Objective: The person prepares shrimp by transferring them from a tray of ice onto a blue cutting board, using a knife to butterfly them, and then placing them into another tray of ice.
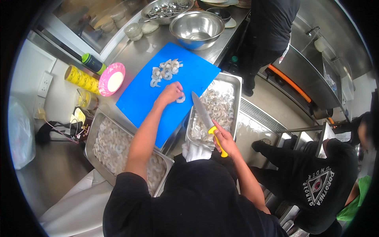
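Note:
On a blue cutting board, my left hand is at a single peeled shrimp. Its fingers are bent and partly hide one another, so whether they grip the shrimp cannot be told. My right hand holds a chef's knife by its yellow handle. The blade points away from me, above a steel pan of peeled shrimp and the board's right edge. A small pile of shrimp lies farther up the board. Left of me, a second steel pan holds many more shrimp.
Beyond the board stand a steel mixing bowl and a bowl of cutlery. A pink bowl, yellow roll and bottle line the left. A folded white cloth hangs before me. Two people work to the right.

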A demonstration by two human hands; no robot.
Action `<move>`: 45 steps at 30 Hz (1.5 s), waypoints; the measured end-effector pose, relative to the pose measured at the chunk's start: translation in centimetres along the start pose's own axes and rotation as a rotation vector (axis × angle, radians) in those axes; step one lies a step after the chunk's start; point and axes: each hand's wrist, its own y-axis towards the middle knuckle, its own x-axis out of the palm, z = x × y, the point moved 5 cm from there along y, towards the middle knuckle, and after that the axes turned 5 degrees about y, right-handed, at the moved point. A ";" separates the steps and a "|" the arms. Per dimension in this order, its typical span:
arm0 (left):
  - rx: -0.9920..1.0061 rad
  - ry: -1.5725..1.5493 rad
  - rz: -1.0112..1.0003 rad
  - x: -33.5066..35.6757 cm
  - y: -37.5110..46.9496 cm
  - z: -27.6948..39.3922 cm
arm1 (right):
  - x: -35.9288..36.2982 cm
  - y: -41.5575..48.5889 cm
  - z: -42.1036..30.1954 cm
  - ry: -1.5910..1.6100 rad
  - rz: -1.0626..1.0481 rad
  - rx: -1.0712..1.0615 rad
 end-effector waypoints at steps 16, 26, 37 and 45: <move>-0.139 -0.098 0.393 3.4 -6.4 2.0 | 0.0 -1.3 -0.4 -0.071 -0.159 0.130; -0.150 0.307 0.677 -1.0 1.2 1.1 | -1.5 -6.0 -0.3 -0.086 -0.119 0.202; -0.124 0.318 0.370 -0.1 2.5 -0.5 | 1.8 -1.2 -2.7 -0.536 0.283 -0.161; 0.086 0.046 0.327 0.8 -3.0 1.4 | 0.2 -0.8 -2.3 -0.182 0.083 -0.017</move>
